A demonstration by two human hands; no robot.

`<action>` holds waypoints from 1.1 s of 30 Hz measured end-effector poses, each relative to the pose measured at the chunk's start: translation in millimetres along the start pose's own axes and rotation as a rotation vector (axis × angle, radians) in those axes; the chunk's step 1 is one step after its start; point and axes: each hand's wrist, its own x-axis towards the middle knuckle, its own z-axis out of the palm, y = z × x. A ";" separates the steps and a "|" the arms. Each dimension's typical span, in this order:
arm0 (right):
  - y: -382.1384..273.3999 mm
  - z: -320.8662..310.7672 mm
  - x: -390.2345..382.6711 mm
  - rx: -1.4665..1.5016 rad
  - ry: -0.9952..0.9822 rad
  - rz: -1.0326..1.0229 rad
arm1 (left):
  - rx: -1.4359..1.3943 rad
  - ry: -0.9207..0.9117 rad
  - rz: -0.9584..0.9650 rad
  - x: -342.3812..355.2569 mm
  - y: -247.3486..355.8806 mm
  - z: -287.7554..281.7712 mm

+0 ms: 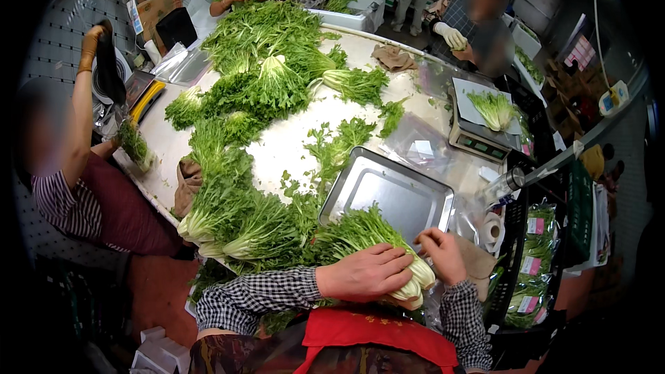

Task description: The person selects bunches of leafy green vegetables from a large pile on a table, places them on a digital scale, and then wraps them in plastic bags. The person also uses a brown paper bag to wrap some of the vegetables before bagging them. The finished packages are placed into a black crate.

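A head of curly endive (pixel 372 233) lies in front of me, its pale stem end (pixel 420 278) toward the right and its green leaves toward the tray. My left hand (pixel 367 274) is closed over the top of its stalks. Beside the stem end, my right hand (pixel 445 256) has bent, drawn-together fingers; what their tips hold, if anything, is hidden. An empty metal tray (pixel 388 190) lies just beyond the leaves. More endive heads (pixel 256 228) are piled left of my left hand.
Loose greens (pixel 260 34) heap along the white table (pixel 284 156). At right stand a scale (pixel 478 128) with an endive on it, plastic bags (pixel 419 142), a paper roll (pixel 492 228) and a black crate (pixel 504 270) of packed greens. Co-workers stand left, at the back and back right.
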 end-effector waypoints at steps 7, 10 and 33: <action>-102.7 42.1 25.6 -0.562 -0.306 -0.627 | -0.187 -0.141 0.093 21.7 15.6 13.3; -106.2 73.2 29.8 -0.795 -0.433 -0.732 | -0.307 -0.234 0.050 25.6 25.1 18.6; -37.4 133.9 57.2 -0.243 -0.611 -0.669 | -0.405 -0.409 0.000 2.5 46.9 11.9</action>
